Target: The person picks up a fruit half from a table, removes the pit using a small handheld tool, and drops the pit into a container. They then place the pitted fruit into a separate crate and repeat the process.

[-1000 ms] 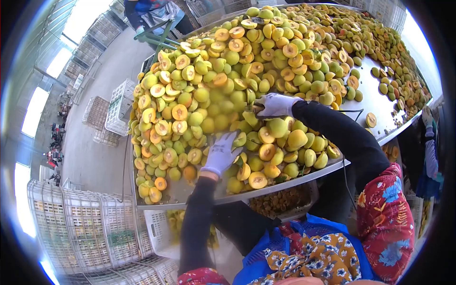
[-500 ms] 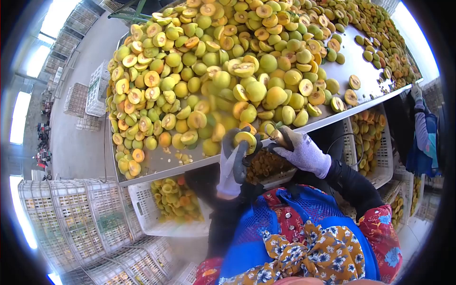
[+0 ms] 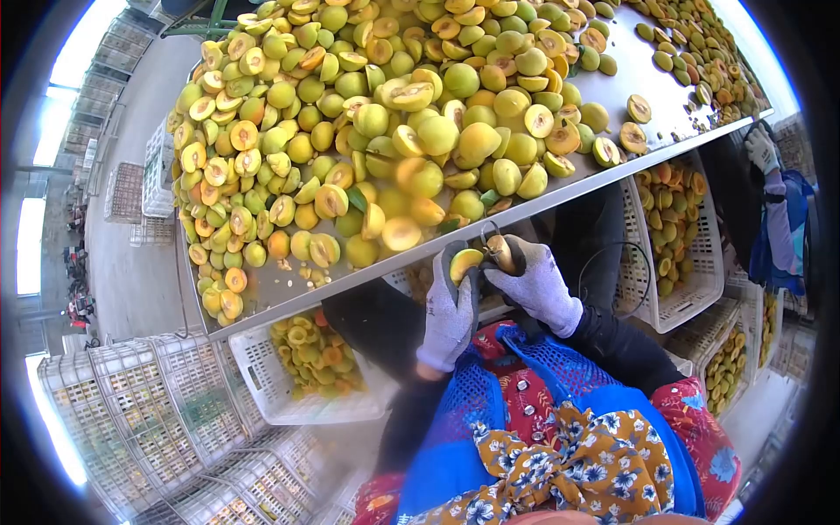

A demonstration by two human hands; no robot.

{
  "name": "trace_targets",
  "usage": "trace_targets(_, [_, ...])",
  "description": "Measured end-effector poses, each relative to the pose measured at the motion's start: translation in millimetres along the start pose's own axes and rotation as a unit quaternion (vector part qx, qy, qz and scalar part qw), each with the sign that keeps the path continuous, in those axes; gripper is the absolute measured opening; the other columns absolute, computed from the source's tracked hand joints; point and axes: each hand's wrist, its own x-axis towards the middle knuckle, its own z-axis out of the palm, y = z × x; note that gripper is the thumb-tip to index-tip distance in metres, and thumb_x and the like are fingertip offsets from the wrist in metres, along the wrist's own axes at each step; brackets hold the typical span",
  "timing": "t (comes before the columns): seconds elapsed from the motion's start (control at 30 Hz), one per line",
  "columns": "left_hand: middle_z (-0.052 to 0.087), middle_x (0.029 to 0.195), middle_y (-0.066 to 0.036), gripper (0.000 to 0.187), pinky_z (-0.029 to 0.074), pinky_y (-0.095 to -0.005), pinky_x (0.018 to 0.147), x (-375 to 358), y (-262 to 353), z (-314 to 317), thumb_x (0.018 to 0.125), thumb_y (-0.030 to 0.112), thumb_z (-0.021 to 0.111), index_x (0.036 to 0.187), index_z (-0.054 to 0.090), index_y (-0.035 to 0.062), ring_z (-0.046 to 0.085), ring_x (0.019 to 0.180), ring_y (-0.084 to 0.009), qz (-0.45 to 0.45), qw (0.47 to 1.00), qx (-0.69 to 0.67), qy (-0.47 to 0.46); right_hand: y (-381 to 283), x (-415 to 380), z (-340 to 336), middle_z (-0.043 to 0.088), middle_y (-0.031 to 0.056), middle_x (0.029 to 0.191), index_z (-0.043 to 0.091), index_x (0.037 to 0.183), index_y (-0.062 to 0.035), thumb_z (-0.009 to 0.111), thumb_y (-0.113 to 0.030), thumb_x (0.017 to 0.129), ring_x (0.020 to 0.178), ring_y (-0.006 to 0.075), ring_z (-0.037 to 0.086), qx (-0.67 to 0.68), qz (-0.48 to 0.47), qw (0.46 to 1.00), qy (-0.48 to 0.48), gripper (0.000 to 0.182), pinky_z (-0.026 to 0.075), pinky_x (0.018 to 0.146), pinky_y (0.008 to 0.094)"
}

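My left hand (image 3: pixel 450 306), in a light purple glove with dark fingers, is closed around a cut yellow-green fruit piece (image 3: pixel 465 264). Close on its right, my right hand (image 3: pixel 535 284), gloved the same way, grips the wooden handle (image 3: pixel 501 253) of a small tool with a curved metal loop (image 3: pixel 490 231) at its top. Both hands are just in front of the metal table's edge (image 3: pixel 560 197). Beyond them, whole and halved fruits (image 3: pixel 437 135) lie heaped on the table.
White crates of fruit stand below the table, one at the left (image 3: pixel 262 385) and one at the right (image 3: pixel 652 289). Stacked crates (image 3: pixel 131 420) fill the lower left. A co-worker's gloved hand (image 3: pixel 762 150) is at the far right. A thin dark cable loops near the right crate.
The view has shifted, and the table's contents sit further left. My left hand has turned, with the cut face of its fruit less visible. The tool's loop now points up, apart from the fruit.
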Motion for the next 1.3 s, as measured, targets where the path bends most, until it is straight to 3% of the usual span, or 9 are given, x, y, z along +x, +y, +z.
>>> trace_targets(0.1, [0.058,0.121,-0.015,0.038,0.047,-0.0334,0.094,-1,-5,3,0.098,0.011,0.055,0.134,0.046,-0.0014,0.058,0.109,-0.0215,-0.022,0.999,-0.026,0.028,12,-3,3,0.066,0.0138,0.077,0.063,0.106,0.0004,0.074,-0.015,0.081,0.067,0.018,0.063,-0.015,-0.046,0.999,-0.014,0.031,0.05,0.065,0.0351])
trace_targets(0.2, [0.058,0.122,-0.015,0.043,0.05,-0.0311,0.09,4,0,-3,0.099,0.017,0.056,0.136,0.045,-0.0014,0.059,0.108,-0.0211,-0.034,0.996,-0.041,0.076,-1,-13,-2,0.065,0.0235,0.082,0.06,0.101,0.0006,0.075,-0.022,0.08,0.08,0.042,0.066,0.048,-0.028,0.997,-0.054,0.034,0.051,0.067,0.0412])
trace_targets(0.37, [0.058,0.119,-0.011,0.043,0.055,-0.03,0.076,-3,-6,-22,0.096,0.009,0.056,0.136,0.044,0.0002,0.062,0.094,-0.0151,-0.078,0.973,-0.218,0.0,0,-23,-9,0.062,0.0217,0.073,0.048,0.1,-0.001,0.059,-0.022,0.094,0.071,0.0411,0.064,-0.117,-0.111,0.982,-0.101,0.025,0.049,0.061,0.0491])
trace_targets(0.7, [0.063,0.093,-0.008,0.039,0.052,-0.0271,0.077,-5,6,-3,0.106,0.035,0.04,0.119,0.054,0.0014,0.062,0.083,-0.0152,-0.001,0.996,-0.085,0.039,-9,-26,-6,0.06,0.017,0.063,0.048,0.095,0.0018,0.057,-0.026,0.095,0.058,0.0358,0.063,-0.233,-0.111,0.951,-0.17,0.029,0.048,0.051,0.0455])
trace_targets(0.9, [0.063,0.089,-0.009,0.042,0.052,-0.028,0.074,-9,-7,8,0.107,0.036,0.037,0.112,0.059,0.0009,0.062,0.079,-0.0151,-0.07,0.986,-0.115,0.098,2,-28,2,0.061,0.0231,0.069,0.05,0.097,0.0036,0.054,-0.026,0.097,0.065,0.0376,0.064,-0.166,-0.066,0.961,-0.21,0.03,0.049,0.055,0.0454])
trace_targets(1.0, [0.064,0.09,-0.011,0.035,0.052,-0.0304,0.074,-11,-10,11,0.106,0.028,0.038,0.112,0.059,0.0004,0.064,0.079,-0.0182,-0.05,0.987,-0.077,0.132,4,-30,1,0.061,0.026,0.077,0.052,0.101,0.002,0.05,-0.025,0.099,0.076,0.0364,0.065,-0.11,-0.155,0.958,-0.216,0.028,0.049,0.06,0.0428])
trace_targets(1.1, [0.064,0.09,-0.01,0.032,0.051,-0.0306,0.075,-13,-9,14,0.106,0.023,0.039,0.11,0.06,-0.0012,0.064,0.083,-0.0183,-0.016,0.987,0.027,0.157,6,-24,1,0.061,0.0229,0.079,0.055,0.101,-0.0002,0.047,-0.025,0.1,0.08,0.0329,0.064,0.08,0.024,0.958,-0.274,0.026,0.049,0.063,0.0407])
trace_targets(1.2, [0.064,0.09,-0.009,0.032,0.051,-0.0307,0.076,-14,-5,15,0.105,0.022,0.039,0.109,0.059,-0.0023,0.063,0.084,-0.0175,-0.03,0.985,0.068,0.153,22,-28,5,0.059,0.0174,0.075,0.055,0.096,0.0001,0.047,-0.026,0.101,0.077,0.0306,0.063,0.043,-0.004,0.966,-0.256,0.028,0.048,0.065,0.0394])
trace_targets(1.3, [0.065,0.09,-0.009,0.033,0.05,-0.0306,0.075,-13,-9,19,0.106,0.023,0.038,0.109,0.06,-0.0024,0.063,0.083,-0.0173,0.009,0.984,0.062,0.165,31,-30,13,0.055,0.0104,0.068,0.055,0.09,-0.0024,0.049,-0.034,0.102,0.061,0.0207,0.059,0.12,-0.158,0.95,-0.243,0.034,0.047,0.054,0.0329])
